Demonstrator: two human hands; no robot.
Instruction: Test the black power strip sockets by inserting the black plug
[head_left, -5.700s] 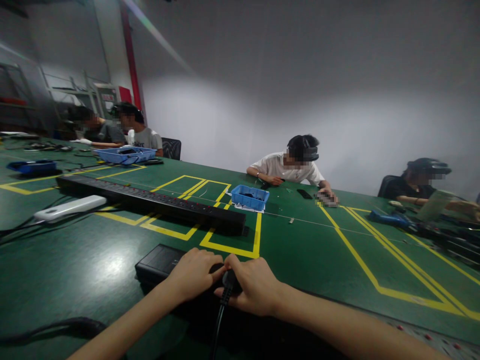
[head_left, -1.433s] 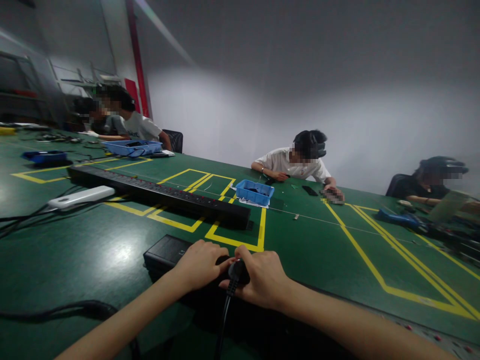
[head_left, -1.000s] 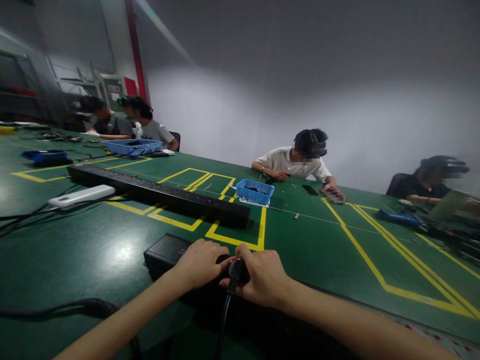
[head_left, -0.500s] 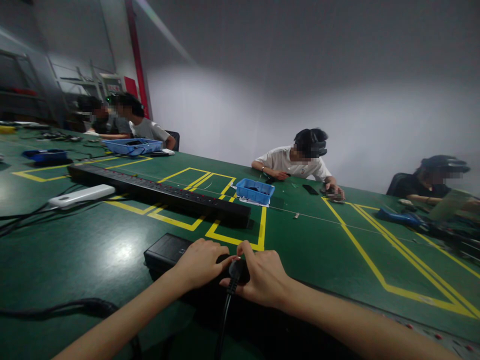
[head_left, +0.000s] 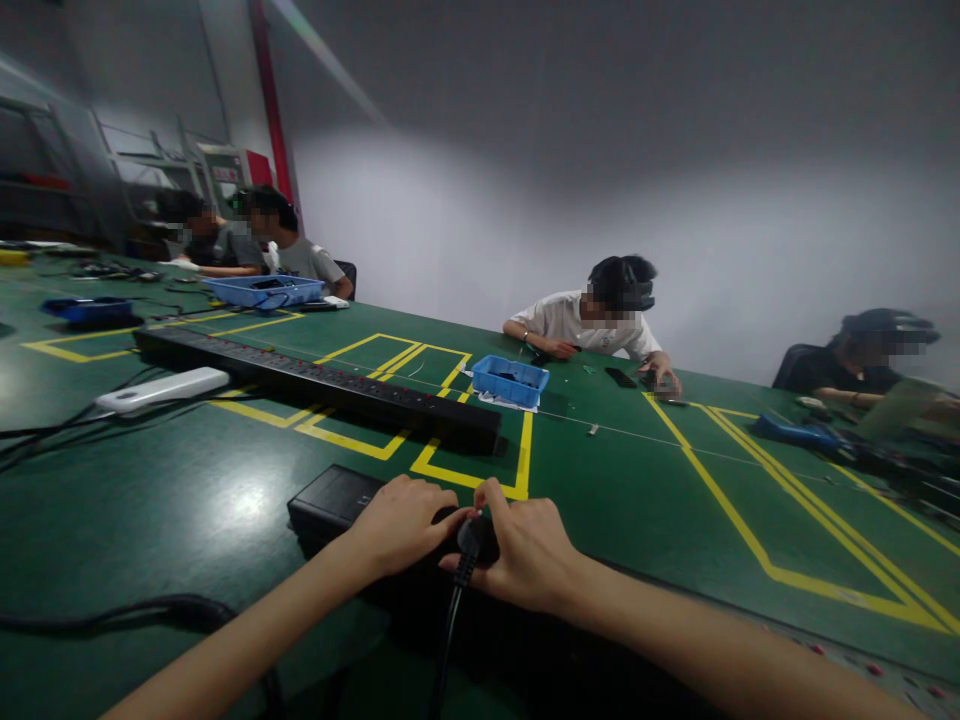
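A black power plug [head_left: 469,540] with a ribbed cable sleeve stands at the near black power strip [head_left: 334,500]. Its black cable [head_left: 448,630] runs down toward me. My right hand [head_left: 532,550] is closed around the plug from the right, index finger bent over its top and thumb below it. From the left, my left hand [head_left: 401,525] lies curled over the strip, with its thumb tip against the plug. My palms and fingers hide most of the strip there. Whether the plug's pins are in a socket cannot be seen.
Another long black power strip [head_left: 322,385] lies ahead, with a white adapter [head_left: 165,390] beside it. A small blue bin [head_left: 510,382] and a larger blue bin [head_left: 264,291] stand farther back. Yellow tape marks the green table [head_left: 600,480]. Several people sit across and along it.
My hands and the plug stay almost still. Across the table, a person's hand shifts slightly, and a person at the far left moves a little.
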